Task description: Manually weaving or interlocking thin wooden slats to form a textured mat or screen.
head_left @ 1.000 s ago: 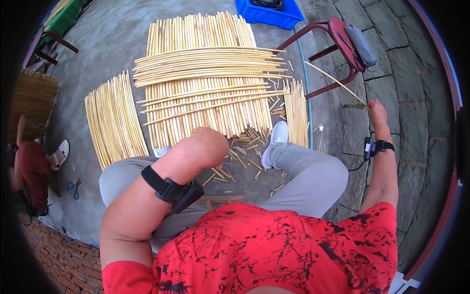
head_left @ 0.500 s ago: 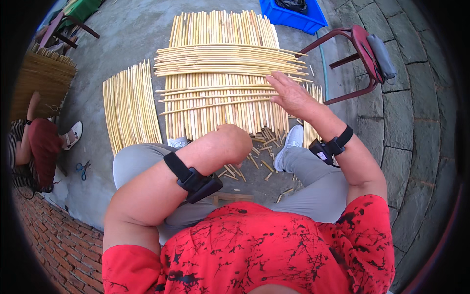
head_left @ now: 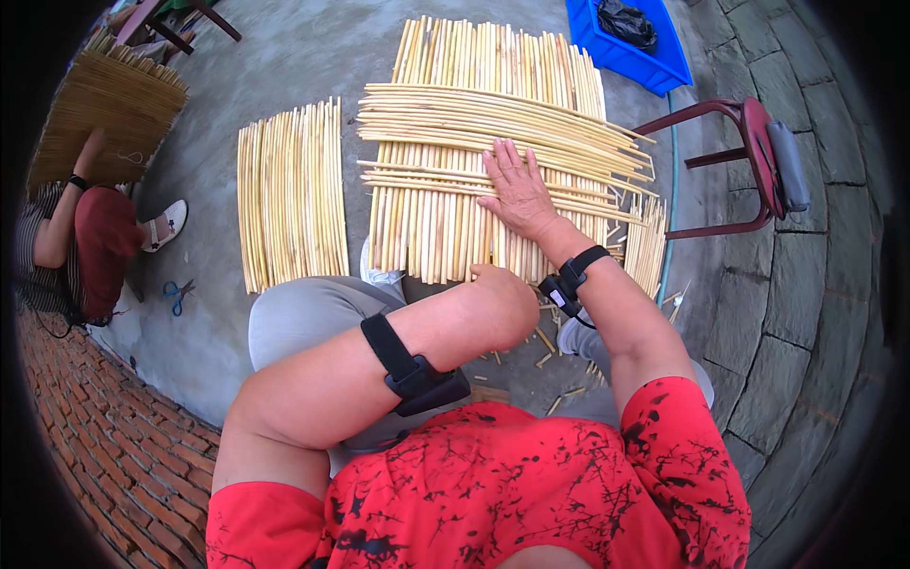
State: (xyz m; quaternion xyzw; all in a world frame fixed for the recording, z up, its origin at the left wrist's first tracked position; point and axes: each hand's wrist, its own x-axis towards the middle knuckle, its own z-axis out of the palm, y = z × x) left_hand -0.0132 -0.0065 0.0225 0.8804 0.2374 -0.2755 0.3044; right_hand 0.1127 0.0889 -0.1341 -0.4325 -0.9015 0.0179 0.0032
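My right hand [head_left: 521, 194] lies flat, fingers spread, on pale thin sticks [head_left: 417, 180] laid crosswise. Just beyond these, a wider band of crosswise sticks [head_left: 445, 109] stretches from left to right. Both rest on a broad layer of similar sticks [head_left: 417, 232] set side by side lengthwise on the floor. My left hand [head_left: 510, 302] is bent in at the near edge of that layer, with a thumb-like tip touching or close to the stick ends. Its fingers are not visible, so any grip is hidden.
A second row of sticks [head_left: 292, 199] lies to the left, a smaller bunch [head_left: 646, 242] to the right. Cut short pieces [head_left: 543, 343] litter the floor. Around stand a blue bin [head_left: 668, 71], a dark red chair [head_left: 758, 156] and scissors [head_left: 177, 296]; another person [head_left: 104, 228] sits at left.
My right hand has moved left and come down flat on the crosswise sticks. The nearer sticks, spread apart before, now lie closer together. The whole view has shifted to the left.
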